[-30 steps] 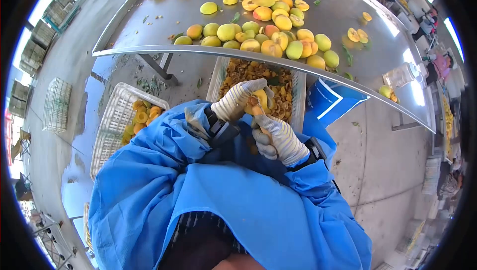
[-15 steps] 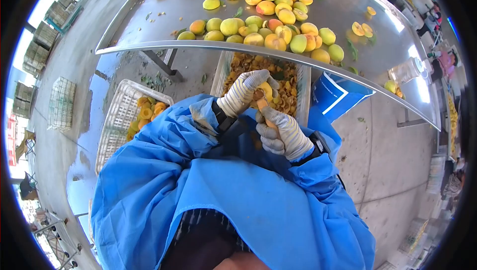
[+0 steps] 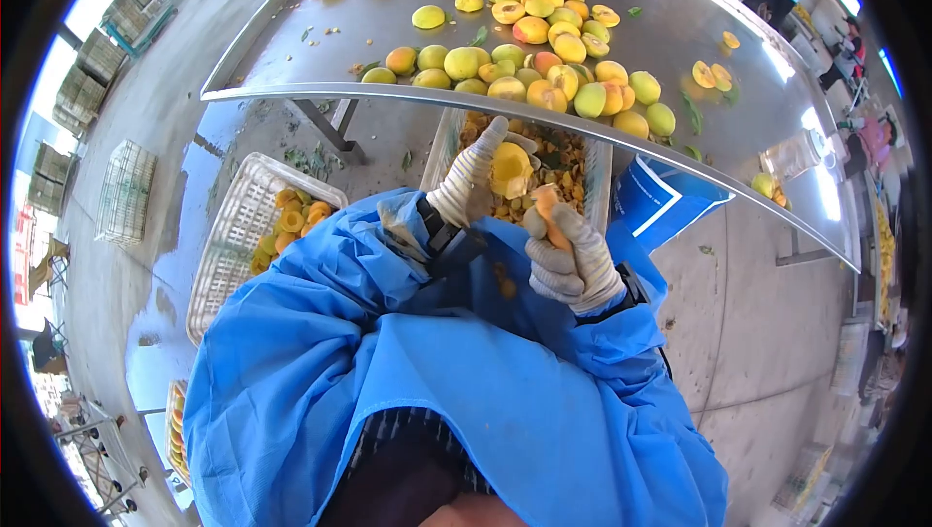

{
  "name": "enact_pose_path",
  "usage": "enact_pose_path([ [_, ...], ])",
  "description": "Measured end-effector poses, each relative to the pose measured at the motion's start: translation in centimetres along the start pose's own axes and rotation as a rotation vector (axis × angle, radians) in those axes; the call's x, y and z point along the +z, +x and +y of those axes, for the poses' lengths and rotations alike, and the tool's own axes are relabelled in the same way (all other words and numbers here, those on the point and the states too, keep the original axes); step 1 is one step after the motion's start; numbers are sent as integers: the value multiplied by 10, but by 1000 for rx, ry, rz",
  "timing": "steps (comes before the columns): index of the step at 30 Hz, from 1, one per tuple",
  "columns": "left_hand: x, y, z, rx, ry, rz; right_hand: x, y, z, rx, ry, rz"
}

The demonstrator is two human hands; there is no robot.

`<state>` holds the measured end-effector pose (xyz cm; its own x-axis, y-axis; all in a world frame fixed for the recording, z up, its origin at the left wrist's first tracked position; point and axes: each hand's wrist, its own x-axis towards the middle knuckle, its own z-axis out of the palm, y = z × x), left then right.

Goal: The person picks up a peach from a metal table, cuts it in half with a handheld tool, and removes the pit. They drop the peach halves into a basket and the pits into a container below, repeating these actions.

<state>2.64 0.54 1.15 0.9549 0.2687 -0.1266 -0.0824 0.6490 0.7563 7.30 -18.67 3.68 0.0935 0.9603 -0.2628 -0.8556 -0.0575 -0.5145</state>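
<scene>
My left hand, in a striped knit glove, holds a yellow peach half with its cut, hollowed face toward me. The thumb stands up along one side of the fruit. My right hand, gloved too, is wrapped round a short tool with an orange-brown wooden-looking handle; its working end is hard to make out. The two hands are apart. Below them is a white crate with brown-orange scraps or pits in it.
A metal table ahead bears peaches, whole and halved. To the left on the floor stands a white crate of peach halves. A blue bucket is under the table's edge at right. Other people sit far right.
My right hand has drawn away to the right with the tool. My left hand has turned the peach half so its cut face shows. The view has shifted slightly.
</scene>
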Motion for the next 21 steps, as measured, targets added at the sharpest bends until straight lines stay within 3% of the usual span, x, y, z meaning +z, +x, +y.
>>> enact_pose_path([
  [3, -10, 2, 1, 69, 23, 32, 16, -12, -17, -169, -343, 316],
  [6, -31, 4, 10, 190, 274, 71, -2, -9, -16, -300, -609, 535],
  [7, -31, -5, 24, 219, 343, 72, -4, -11, -16, -302, -609, 516],
  [9, -32, -27, 66, 413, 1329, 199, -1, -17, -17, -283, -629, 517],
  [10, -40, -40, 85, 437, 1634, 250, 1, -19, -18, -271, -640, 515],
  [12, -71, -66, 112, 256, 1864, 321, -1, -21, -15, -253, -737, 535],
  [14, -98, -92, 134, -144, 2040, 355, -1, -24, -14, -224, -840, 534],
  [16, -102, -104, 147, -234, 2208, 399, -3, -24, -13, -254, -877, 486],
  [19, -100, -68, 160, 217, 2186, 335, -2, -17, -15, -273, -896, 444],
  [21, -66, -15, 168, 263, 1992, 272, -10, -11, -15, -315, -939, 419],
])
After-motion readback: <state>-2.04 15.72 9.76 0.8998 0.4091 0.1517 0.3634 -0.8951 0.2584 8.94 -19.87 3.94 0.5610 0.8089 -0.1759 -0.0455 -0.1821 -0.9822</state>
